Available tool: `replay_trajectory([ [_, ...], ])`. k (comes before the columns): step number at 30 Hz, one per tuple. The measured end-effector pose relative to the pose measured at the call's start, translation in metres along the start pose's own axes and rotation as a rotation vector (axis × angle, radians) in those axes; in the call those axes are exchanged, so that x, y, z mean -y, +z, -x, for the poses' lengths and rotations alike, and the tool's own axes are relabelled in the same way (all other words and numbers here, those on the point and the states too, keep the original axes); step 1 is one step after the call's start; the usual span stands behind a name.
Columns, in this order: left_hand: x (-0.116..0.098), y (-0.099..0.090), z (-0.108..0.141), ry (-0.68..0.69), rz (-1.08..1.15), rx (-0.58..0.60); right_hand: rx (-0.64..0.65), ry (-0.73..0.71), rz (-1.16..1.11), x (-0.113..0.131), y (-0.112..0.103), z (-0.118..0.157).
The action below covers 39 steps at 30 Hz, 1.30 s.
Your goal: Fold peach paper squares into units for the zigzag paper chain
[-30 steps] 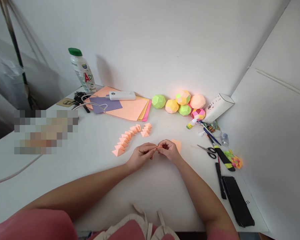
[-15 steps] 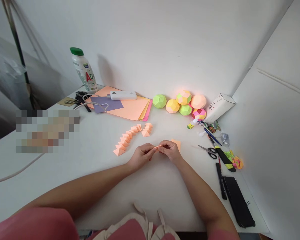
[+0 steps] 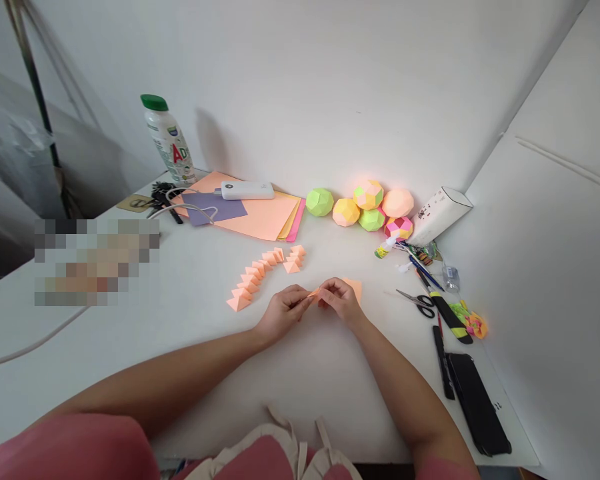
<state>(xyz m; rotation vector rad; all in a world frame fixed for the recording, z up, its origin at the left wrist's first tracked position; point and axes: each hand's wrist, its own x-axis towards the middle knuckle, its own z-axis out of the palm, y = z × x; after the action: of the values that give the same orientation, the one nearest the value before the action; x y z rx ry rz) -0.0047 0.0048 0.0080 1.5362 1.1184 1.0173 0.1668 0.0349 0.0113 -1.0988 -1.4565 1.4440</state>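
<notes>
Shifted orange paper, partly hidden

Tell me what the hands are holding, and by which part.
A small orange paper piece, pinched at its ends: left hand on one, right hand on the other.

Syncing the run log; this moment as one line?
left hand: pinching orange paper piece | right hand: on same piece | behind: folded orange pieces in row
</notes>
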Motion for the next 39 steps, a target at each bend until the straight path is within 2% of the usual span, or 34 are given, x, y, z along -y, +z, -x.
replay_trajectory([
  [17, 0.0042, 0.0007, 0.0004, 0.012, -0.024, 0.012, 0.048, 0.042, -0.001, 0.0005, -0.0017, -0.0016],
  [30, 0.0031, -0.001, 0.0001, -0.017, 0.009, 0.036, 0.058, -0.064, 0.081, -0.0022, -0.0001, 0.0022],
  [39, -0.0044, -0.0031, 0.0011, -0.054, 0.057, 0.038, 0.09, -0.024, 0.055, 0.0035, -0.0002, 0.0041],
])
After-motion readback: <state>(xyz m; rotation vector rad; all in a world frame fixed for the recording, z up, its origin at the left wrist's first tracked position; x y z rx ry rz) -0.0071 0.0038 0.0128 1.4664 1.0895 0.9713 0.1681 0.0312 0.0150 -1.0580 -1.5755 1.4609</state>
